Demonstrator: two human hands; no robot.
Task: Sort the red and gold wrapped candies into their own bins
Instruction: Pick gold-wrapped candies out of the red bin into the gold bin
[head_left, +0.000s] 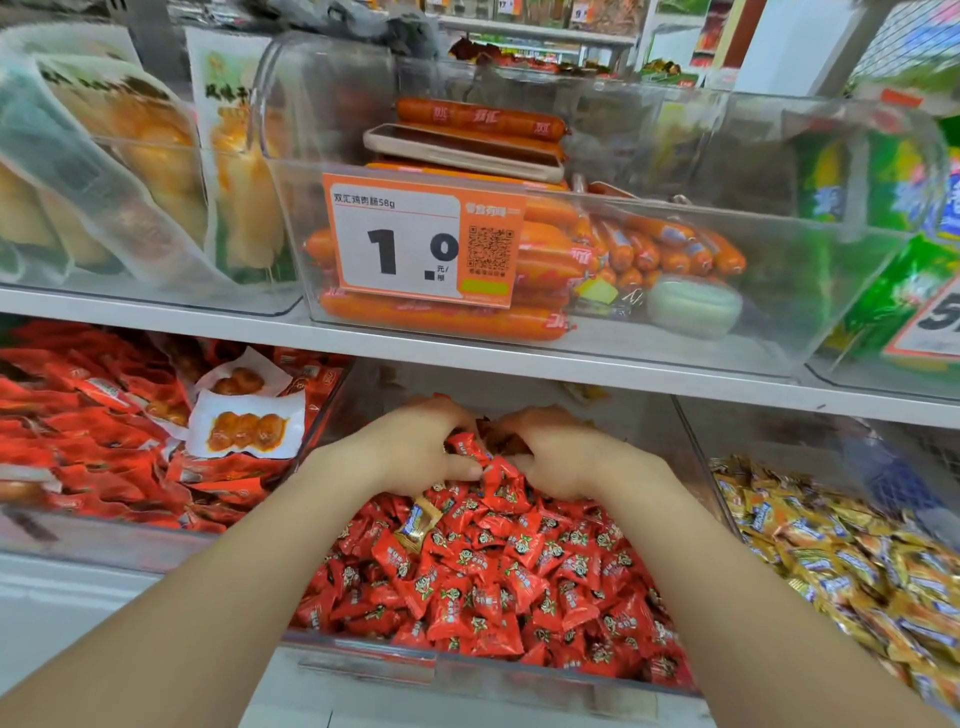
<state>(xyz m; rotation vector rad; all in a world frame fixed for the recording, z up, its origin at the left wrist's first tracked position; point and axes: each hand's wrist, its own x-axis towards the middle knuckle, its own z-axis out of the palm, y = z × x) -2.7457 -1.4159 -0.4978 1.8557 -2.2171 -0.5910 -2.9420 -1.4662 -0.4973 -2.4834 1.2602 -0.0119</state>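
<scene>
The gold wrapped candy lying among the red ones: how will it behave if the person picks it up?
The gold wrapped candy looks small, so probably light. Its glossy wrapper may be slippery, and the twisted ends likely crinkle. It rests loosely on the red candies, so neighbours may shift when it is lifted.

I saw a white upper shelf (597, 366) bearing clear bins: a sausage bin (649, 332) at twelve o'clock. On the lower shelf (52, 597) sat a red-candy bin (363, 660) at six, a gold-candy bin (698, 441) at three, and a red-packet bin (93, 540) at nine.
</scene>
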